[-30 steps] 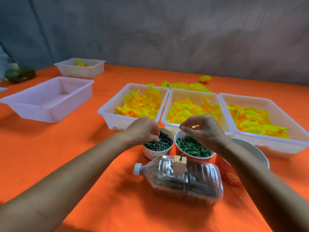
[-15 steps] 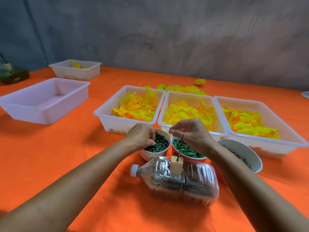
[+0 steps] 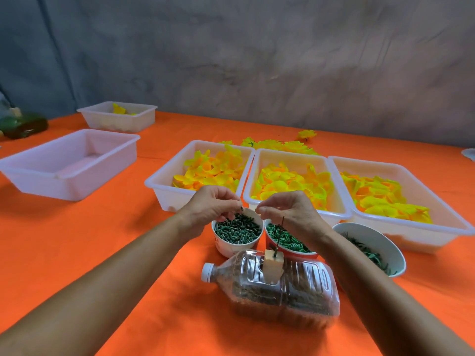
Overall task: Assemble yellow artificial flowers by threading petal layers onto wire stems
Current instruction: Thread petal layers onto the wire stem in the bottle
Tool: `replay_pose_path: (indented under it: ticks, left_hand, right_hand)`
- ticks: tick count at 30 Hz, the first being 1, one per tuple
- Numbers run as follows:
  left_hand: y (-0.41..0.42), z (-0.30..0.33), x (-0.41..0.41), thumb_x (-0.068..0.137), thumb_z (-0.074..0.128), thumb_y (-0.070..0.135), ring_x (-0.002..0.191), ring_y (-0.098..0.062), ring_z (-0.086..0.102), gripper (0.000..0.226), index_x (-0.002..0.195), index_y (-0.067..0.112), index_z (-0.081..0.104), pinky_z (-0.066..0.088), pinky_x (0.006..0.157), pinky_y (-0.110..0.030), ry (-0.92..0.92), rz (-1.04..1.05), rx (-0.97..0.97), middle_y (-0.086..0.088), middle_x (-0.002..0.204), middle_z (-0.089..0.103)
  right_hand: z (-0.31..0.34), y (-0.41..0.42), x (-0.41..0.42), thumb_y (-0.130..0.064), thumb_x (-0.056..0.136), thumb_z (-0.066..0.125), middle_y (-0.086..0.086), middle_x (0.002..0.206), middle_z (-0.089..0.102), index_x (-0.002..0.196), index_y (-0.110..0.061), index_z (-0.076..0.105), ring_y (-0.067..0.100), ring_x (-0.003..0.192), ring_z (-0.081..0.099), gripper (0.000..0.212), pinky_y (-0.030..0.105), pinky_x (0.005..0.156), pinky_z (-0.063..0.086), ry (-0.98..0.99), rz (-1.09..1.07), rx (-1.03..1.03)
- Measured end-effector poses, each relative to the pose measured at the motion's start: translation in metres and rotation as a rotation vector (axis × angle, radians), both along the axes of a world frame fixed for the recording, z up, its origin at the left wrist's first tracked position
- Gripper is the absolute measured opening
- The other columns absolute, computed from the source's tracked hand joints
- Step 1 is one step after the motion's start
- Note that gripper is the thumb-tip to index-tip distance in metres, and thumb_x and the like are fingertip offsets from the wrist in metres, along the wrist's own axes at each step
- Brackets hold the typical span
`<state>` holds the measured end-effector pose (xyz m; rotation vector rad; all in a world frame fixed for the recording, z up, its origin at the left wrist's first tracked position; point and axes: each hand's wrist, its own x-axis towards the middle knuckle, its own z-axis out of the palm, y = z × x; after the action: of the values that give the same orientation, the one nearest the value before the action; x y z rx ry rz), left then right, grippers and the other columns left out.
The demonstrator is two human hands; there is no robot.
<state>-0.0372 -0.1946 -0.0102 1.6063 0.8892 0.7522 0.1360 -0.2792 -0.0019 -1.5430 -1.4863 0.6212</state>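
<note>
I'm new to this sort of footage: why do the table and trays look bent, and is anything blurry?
Head view: the wide lens bows the table edge and splays the trays; soft light, faint shadows under the arms; small parts in the left hand and right hand stay indistinct.

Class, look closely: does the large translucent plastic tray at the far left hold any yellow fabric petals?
No: the large translucent plastic tray at far left shows only its bare bottom.
</note>
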Motion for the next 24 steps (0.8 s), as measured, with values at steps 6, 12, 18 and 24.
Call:
replay_pose_path:
  ticks: [6, 12, 18, 24]
  left_hand:
    - [-0.01, 0.014, 0.007, 0.085, 0.064, 0.008, 0.049, -0.006, 0.058, 0.011, 0.075, 0.013, 0.064, 0.041, 0.047, -0.015, -0.16, -0.043, -0.161, -0.001, 0.064, 0.07]
    - [-0.024, 0.025, 0.013, 0.081, 0.067, 0.005, 0.046, -0.004, 0.055, 0.015, 0.07, 0.013, 0.063, 0.042, 0.047, -0.014, -0.164, -0.024, -0.11, 0.002, 0.057, 0.066]
    - [-0.041, 0.031, 0.019, 0.083, 0.067, 0.007, 0.047, -0.002, 0.057, 0.01, 0.073, 0.009, 0.065, 0.044, 0.048, -0.011, -0.176, -0.027, 0.003, 0.004, 0.056, 0.067]
    - [-0.063, 0.031, 0.018, 0.084, 0.067, 0.01, 0.056, -0.005, 0.058, 0.007, 0.078, 0.007, 0.068, 0.045, 0.054, -0.013, -0.231, -0.034, 0.142, 0.001, 0.068, 0.07]
  right_hand:
    - [0.011, 0.001, -0.005, -0.006, 0.082, 0.069, 0.018, 0.084, 0.072, 0.092, -0.002, 0.072, 0.016, 0.071, 0.064, 0.011, 0.025, 0.064, 0.048, 0.204, 0.074, 0.031]
    - [0.026, -0.005, -0.008, -0.004, 0.074, 0.074, 0.012, 0.07, 0.07, 0.083, -0.001, 0.071, 0.019, 0.066, 0.062, 0.01, 0.024, 0.06, 0.051, 0.258, 0.139, 0.073]
    - [0.034, -0.021, -0.006, 0.011, 0.072, 0.071, 0.011, 0.066, 0.069, 0.08, 0.0, 0.07, 0.015, 0.059, 0.061, 0.013, 0.021, 0.056, 0.05, 0.239, 0.137, 0.115]
    - [0.029, -0.044, -0.005, 0.003, 0.079, 0.068, 0.008, 0.07, 0.071, 0.083, -0.011, 0.069, 0.014, 0.065, 0.068, 0.014, 0.034, 0.071, 0.056, 0.361, -0.002, 0.106]
